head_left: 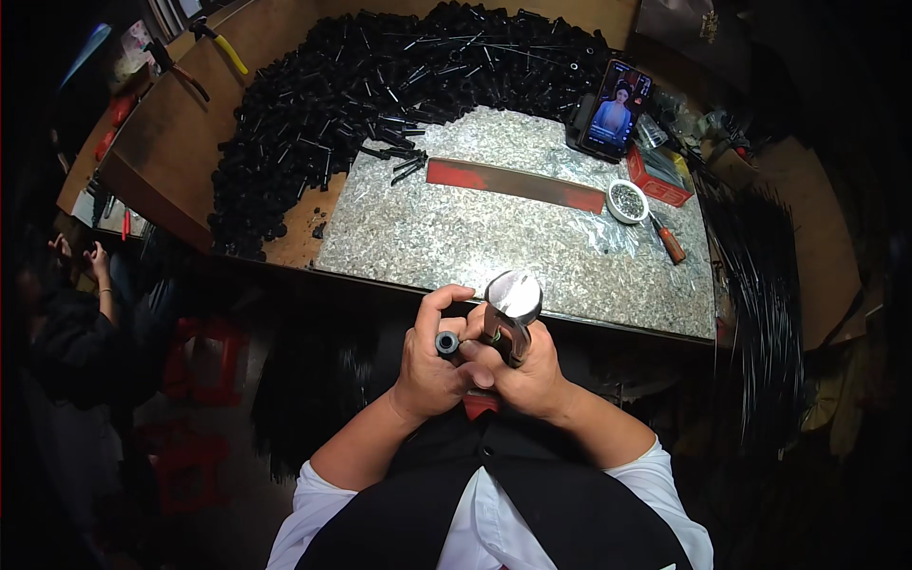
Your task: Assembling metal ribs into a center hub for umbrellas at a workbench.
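My left hand (pixel 424 372) is closed around a short dark tube (pixel 446 343), whose round open end faces up. Its index finger is raised and curves toward the tool beside it. In my right hand (pixel 538 378) is a pair of pincers (pixel 514 295) with a broad, shiny metal head pointing away from me. A red handle end shows below the hands, near my vest. Both hands are close together in front of the table's near edge, their fingers partly overlapping, so whether the pincers touch the tube is hidden.
On the speckled tabletop (pixel 399 233) lie a red-and-brown flat bar (pixel 513 185), a white cup of small metal parts (pixel 627 202) and a screwdriver (pixel 669 239). A phone (pixel 617 109) stands behind. Black parts (pixel 313 123) heap along the back left; thin black rods (pixel 760 304) hang right. Another person's hand (pixel 99 258) shows left.
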Tool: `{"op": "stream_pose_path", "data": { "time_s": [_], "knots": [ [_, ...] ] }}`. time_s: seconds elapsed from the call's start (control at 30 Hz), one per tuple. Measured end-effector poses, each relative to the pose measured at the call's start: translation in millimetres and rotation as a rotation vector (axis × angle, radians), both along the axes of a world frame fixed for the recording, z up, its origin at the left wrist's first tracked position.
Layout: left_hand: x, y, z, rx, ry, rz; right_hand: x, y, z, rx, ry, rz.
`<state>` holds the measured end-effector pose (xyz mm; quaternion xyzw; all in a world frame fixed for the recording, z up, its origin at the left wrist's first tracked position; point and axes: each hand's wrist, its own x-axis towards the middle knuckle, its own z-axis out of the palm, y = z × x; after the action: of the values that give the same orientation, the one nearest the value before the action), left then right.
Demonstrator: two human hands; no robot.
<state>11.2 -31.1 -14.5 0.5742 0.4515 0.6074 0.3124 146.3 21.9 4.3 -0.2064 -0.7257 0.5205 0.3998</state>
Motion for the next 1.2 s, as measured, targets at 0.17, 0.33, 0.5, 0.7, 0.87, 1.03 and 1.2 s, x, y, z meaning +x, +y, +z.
{"op": "stream_pose_path", "data": {
  "time_s": [0.17,0.33,0.5,0.7,0.87,1.03,1.2],
  "knots": [
    [-1.9,-0.4,-1.7,0.000,0.032,0.010,-2.7,-0.5,2.8,0.036,-0.005,-0.005],
    [-0.4,1.5,-0.6,0.037,0.047,0.032,-3.3,0.8,0.1,0.083,0.011,-0.013],
    [-1.1,-0.7,-1.3,-0.014,0.003,0.022,-2.5,-0.1,-2.2,0.028,-0.021,-0.002],
    [-3.5,0.6,-4.1,-0.018,0.008,0.045,-6.0,-1.0,-17.5,-0.043,0.070,0.008],
    [-0.8,-0.9,-2.6,-0.064,-0.154,-0.021,-7.8,1.5,-20.6,0.092,0.101,-0.004],
    [-8.0,1.8,-9.2,-0.004,-0.013,-0.013,-4.2,6.1,-0.8,0.121,-0.057,0.054],
    [-6.1,4.1,-16.5,-0.017,-0.321,-0.062,-4.9,12.4,7.8,-0.175,-0.225,0.141]
  ]
}}
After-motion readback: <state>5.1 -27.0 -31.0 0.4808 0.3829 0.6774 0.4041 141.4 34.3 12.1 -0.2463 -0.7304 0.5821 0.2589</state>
